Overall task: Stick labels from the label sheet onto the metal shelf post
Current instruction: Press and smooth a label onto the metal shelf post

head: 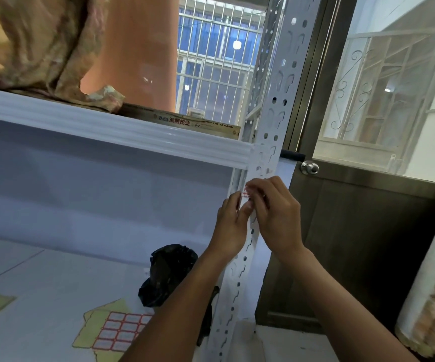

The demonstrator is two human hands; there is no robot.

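Label sheet (121, 331) lies flat on lower shelf (41, 296), partly under left forearm. Further up, left hand (230, 226) and right hand (276, 218) pinch a red-edged label (246, 194) w/ fingertips against the white metal post (268, 142), below the upper shelf's edge (106, 129).

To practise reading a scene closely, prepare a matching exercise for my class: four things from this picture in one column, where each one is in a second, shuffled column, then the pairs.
Things
1. label sheet
2. black bag
3. door knob
4. label

Places
A. on the door, right of the metal shelf post
B. between both hands' fingertips at the post
C. flat on the lower shelf, bottom of view
D. on the lower shelf, beside the post

Pairs: 1-C, 2-D, 3-A, 4-B
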